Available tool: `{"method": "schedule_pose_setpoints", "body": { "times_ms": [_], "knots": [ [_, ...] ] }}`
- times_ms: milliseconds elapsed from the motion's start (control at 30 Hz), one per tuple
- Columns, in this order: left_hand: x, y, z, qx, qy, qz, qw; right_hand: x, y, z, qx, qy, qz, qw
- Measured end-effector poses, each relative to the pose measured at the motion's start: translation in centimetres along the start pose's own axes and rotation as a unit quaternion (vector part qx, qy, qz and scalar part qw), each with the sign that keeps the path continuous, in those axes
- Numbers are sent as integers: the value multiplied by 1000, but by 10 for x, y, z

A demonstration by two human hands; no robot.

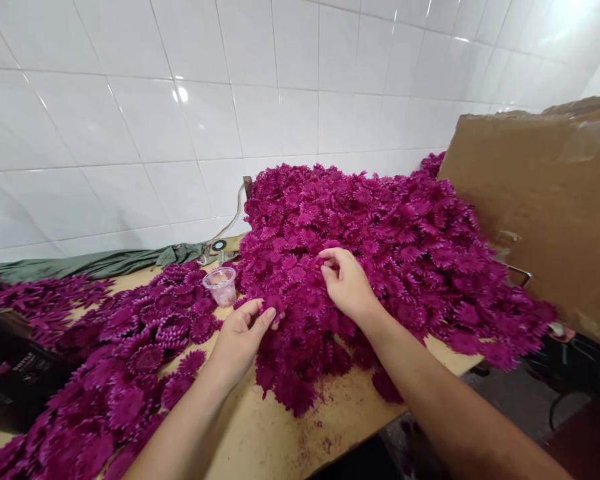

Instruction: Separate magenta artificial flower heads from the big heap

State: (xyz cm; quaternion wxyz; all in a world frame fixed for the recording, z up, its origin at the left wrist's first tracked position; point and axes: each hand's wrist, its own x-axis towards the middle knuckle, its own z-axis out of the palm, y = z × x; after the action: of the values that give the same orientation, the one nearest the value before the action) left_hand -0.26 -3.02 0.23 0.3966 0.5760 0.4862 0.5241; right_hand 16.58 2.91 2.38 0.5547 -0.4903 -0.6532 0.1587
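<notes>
A white tiled wall closes off the far side. Below it, a pale worktop shows purple crumbs along its near part. A large heap of magenta flowers occupies the middle and right; a cardboard box stands at far right. A smaller spread of flowers lies on the left.

The step in hand appears to be handling the flowers singly at the heap. Both the right hand and the left hand should work lightly: lift from the surface layer, since interlocked petals may drag neighbours along or tear. Keep the left hand clear of the plastic cup just beyond it; it could tip if knocked.

Left grip: nearly closed, thumb and fingers pinching one flower by its edge at the heap's near left side. Thin petals probably call for minimal pressure. Right grip: fingers curled over the heap, thumb close to the index finger; whether a flower is held cannot be determined.
</notes>
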Motion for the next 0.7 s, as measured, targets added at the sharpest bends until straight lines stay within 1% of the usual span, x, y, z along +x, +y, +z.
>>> {"method": "schedule_pose_setpoints", "body": {
  "times_ms": [67,100,133,200,233,300,400,467,600,700],
  "knots": [
    [2,-1,0,5,2,-13,1000,-11,-9,-2,9,-50,-51,997],
    [2,-2,1,11,2,-14,1000,-17,-15,-1,28,-88,-58,994],
    [3,-1,2,19,1,-9,1000,-24,-22,1,54,-134,-50,988],
    [4,-1,3,31,0,5,1000,-35,-33,7,114,-226,-2,967],
    [4,-1,4,30,1,8,1000,-38,-37,11,144,-261,27,954],
    [3,-1,4,20,-5,1,1000,-40,-40,16,193,-300,70,932],
    [1,-3,5,-12,-26,-31,999,-37,-36,18,250,-319,107,908],
    [-2,-1,8,-42,-35,-44,998,-35,-31,16,271,-317,121,901],
    [-7,3,15,-101,-17,-62,993,-31,-27,13,287,-284,119,907],
    [-8,4,14,-113,4,-53,992,-26,-24,12,304,-247,118,912]
  ]
}}
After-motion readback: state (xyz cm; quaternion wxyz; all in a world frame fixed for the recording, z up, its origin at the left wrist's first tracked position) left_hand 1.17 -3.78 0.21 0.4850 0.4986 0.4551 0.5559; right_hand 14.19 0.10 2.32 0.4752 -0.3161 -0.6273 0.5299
